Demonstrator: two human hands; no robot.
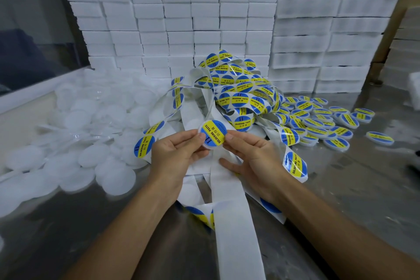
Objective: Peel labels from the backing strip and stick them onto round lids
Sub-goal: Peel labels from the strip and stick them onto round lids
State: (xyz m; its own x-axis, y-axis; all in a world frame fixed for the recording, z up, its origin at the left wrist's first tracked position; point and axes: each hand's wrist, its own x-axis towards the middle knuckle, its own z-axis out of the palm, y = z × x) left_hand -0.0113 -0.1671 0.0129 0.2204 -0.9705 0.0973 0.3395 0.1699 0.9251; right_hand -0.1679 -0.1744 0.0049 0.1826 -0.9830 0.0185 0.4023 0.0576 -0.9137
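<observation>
While both hands have the lid (pixel 212 133) up in the air like this, I'd say the job right now is just smoothing the label (pixel 213 132) down. The left hand (pixel 177 154) pinches the lid's left edge with thumb on top and the other fingers curled underneath; the right hand (pixel 252 154) has its thumb pressed on the right edge of the label, with its lower fingers spread out, reaching toward the bare backing strip (pixel 227 186) below.

Tip for doing it well, as I see it: rub from the middle outward with the thumbs so no bubble gets trapped, and check the blue-and-yellow circle sits centred inside the rim before pressing hard. After that it probably goes on the finished pile (pixel 322 125) off to the right on the table (pixel 363 188), and a blank comes from the heap of plain white lids (pixel 86 143) on the left.

Stuff I can't make out: whether the label edge under each thumb is fully stuck, since the thumbs cover it. The underside of the lid is hidden. The tangle of label strip (pixel 241 88) behind the hands is a mess; I can't tell where the next unpeeled label starts. White foam blocks (pixel 177 18) wall off the back, and the blank lids blur together.
</observation>
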